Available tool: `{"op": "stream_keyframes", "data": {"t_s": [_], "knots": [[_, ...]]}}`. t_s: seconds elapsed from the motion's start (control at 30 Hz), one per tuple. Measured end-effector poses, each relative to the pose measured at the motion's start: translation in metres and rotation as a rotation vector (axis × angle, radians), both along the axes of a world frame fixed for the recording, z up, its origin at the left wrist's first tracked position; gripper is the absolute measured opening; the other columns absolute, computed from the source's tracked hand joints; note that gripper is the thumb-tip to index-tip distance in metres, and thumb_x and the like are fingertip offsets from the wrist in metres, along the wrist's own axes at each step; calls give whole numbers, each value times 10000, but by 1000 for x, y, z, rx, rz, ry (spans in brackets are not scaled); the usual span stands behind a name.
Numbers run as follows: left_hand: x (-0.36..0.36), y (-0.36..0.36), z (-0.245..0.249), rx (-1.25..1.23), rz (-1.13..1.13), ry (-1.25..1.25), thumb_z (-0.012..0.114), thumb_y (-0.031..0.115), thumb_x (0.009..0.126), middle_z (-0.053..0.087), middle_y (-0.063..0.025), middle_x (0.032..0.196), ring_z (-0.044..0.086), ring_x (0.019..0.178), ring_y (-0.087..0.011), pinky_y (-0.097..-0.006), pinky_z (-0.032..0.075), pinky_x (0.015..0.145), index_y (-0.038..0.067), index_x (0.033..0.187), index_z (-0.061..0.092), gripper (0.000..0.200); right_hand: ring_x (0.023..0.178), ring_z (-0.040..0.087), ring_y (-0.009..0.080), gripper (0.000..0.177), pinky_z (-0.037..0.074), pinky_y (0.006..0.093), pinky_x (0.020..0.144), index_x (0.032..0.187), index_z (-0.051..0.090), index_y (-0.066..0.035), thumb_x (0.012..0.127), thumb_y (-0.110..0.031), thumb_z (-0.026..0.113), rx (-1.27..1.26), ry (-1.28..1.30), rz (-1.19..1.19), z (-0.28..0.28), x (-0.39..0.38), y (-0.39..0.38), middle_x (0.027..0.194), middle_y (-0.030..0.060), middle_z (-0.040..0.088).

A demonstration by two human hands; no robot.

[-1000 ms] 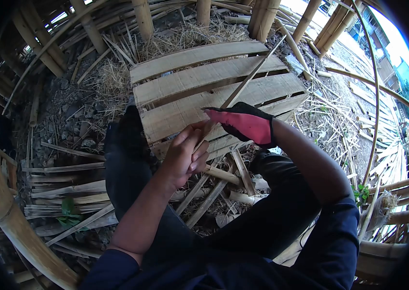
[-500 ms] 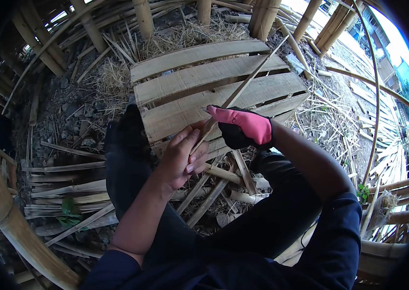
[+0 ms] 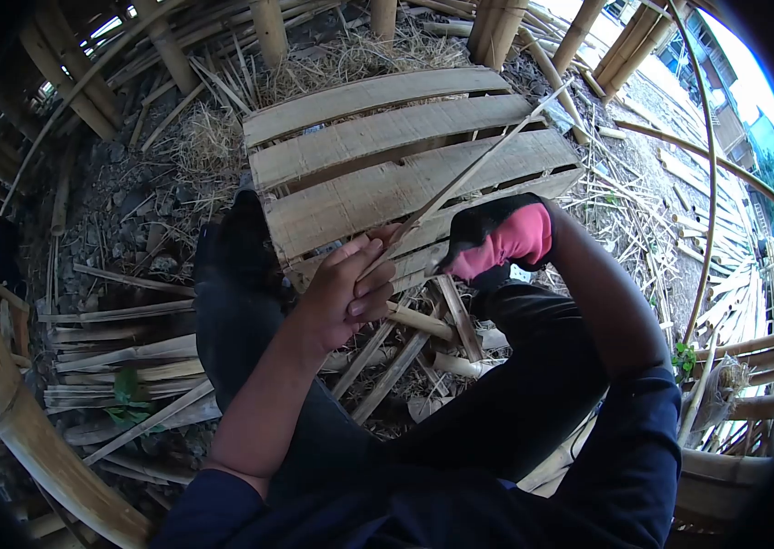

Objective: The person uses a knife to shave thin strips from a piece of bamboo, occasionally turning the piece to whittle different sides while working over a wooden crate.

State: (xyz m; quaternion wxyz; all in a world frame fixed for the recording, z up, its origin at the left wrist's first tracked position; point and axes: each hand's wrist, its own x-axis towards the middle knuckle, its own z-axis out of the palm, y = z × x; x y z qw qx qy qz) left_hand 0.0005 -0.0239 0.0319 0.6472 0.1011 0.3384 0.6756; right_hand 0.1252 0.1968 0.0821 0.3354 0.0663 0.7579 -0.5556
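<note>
My bare left hand [image 3: 347,291] is closed round the lower end of a long, thin bamboo strip [image 3: 474,170]. The strip slants up and to the right across a low slatted wooden platform [image 3: 341,151]. On the right, my right hand [image 3: 501,240] wears a pink and black glove and is held beside the strip, apart from it. Its fingers are curled in; a small pale tip shows near them, but what they hold is hidden.
Bamboo pieces [image 3: 419,320] lie between my legs, and split strips [image 3: 130,348] are stacked at the left. A thick curved bamboo pole [image 3: 48,457] runs along the left side. Upright bamboo posts [image 3: 270,32] and straw [image 3: 213,146] stand or lie beyond the platform.
My right hand has come off the strip, moved right and slightly down, and curled its fingers. The strip's far end has swung right and lower. My left hand keeps its hold.
</note>
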Motion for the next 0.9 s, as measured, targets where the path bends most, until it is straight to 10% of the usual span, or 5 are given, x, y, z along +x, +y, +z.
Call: {"op": "stream_keyframes", "data": {"t_s": [0.1, 0.27, 0.53, 0.77, 0.9], "knots": [[0, 1, -1, -16, 2, -29, 397, 200, 1076, 329, 71, 570, 281, 407, -25, -193, 226, 377, 92, 1377, 501, 336, 1322, 494, 319, 701, 384, 383, 1134, 1454, 490, -110, 929, -556, 613, 535, 249, 250, 36, 2, -15, 1450, 153, 526], [-2, 2, -2, -14, -17, -4, 390, 207, 1079, 332, 73, 570, 285, 405, -23, -196, 232, 390, 112, 1379, 503, 334, 1260, 509, 290, 695, 405, 373, 1088, 1441, 472, -88, 945, -566, 567, 576, 271, 44, 36, 14, -14, 1389, 154, 535], [-3, 0, -5, 16, -45, 7, 402, 224, 1078, 354, 63, 591, 297, 417, -30, -201, 246, 408, 135, 1298, 533, 271, 614, 494, 82, 724, 425, 292, 602, 1358, 583, -79, 958, -671, 462, 468, -57, -144, 9, 6, 15, 907, 27, 649], [-2, 0, -2, -3, -30, 14, 393, 211, 1081, 340, 74, 586, 300, 418, -23, -198, 244, 400, 117, 1360, 507, 315, 1062, 621, 246, 736, 460, 352, 998, 1321, 646, -100, 848, -663, 670, 527, -7, 182, 23, 7, 8, 1208, 140, 690], [-1, 0, -1, -13, -26, 27, 384, 206, 1083, 333, 77, 576, 297, 413, -22, -195, 237, 391, 110, 1401, 488, 348, 909, 638, 202, 615, 498, 314, 876, 1386, 594, -129, 912, -512, 680, 713, -52, 150, 52, 1, 5, 1053, 84, 703]]}}
